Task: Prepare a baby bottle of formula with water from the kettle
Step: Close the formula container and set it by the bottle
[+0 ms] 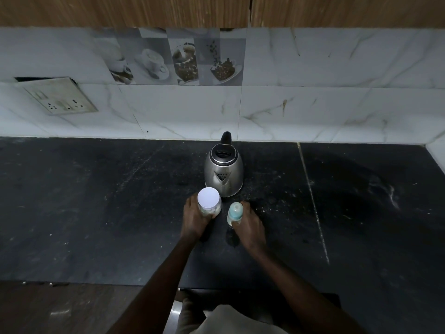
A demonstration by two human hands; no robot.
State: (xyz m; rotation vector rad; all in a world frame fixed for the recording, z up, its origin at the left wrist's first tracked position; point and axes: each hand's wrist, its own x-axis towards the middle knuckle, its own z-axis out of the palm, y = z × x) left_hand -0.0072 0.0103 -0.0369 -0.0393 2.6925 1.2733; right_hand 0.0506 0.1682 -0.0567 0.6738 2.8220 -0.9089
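Observation:
A steel kettle (pixel 224 171) with a black lid and handle stands on the dark stone counter (pixel 96 213), its spout facing me. Just in front of it, my left hand (pixel 193 219) grips a clear jar with a white lid (pixel 209 201) that holds pale powder. To the right, my right hand (pixel 249 227) grips a small baby bottle with a pale blue-green cap (pixel 234 213). Both containers stand upright on the counter, a short gap between them.
A marble-tiled wall (pixel 313 104) runs behind the counter, with a loose switch-and-socket plate (pixel 60 97) at the left. Wooden cabinets (pixel 216 10) hang above. The counter's front edge (pixel 120 283) lies near me, and a corner wall (pixel 437 155) rises at far right.

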